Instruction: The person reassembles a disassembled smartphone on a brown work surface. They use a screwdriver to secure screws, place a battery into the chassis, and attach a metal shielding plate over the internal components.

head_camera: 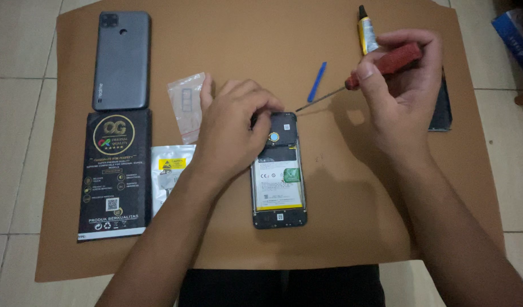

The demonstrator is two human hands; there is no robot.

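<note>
A sheet of brown cardboard [352,227] lies on a tiled floor [17,142] and carries everything. Near its middle, toward the near edge, lies an opened phone [278,187] with its back removed, battery and inner frame showing. The left hand [236,128] rests curled over the phone's far end, fingertips pressed down on the upper part beside the camera area; whether it pinches anything small cannot be told. The right hand [401,85] is raised just beyond the phone, closed around the red handle of a screwdriver [358,77], whose thin shaft slants down toward the phone's far right corner and stops just short of it.

At the far left corner lies a grey phone back cover [121,59], and below it along the left edge a black retail box [113,173]. Between box and phone lie a silver foil pouch [167,170] and a small clear bag [187,105], partly under the left hand. A blue plastic pry tool [316,81] lies beyond the phone, a small glue tube [366,31] near the far edge, and a dark flat panel [442,108] beneath the right hand.
</note>
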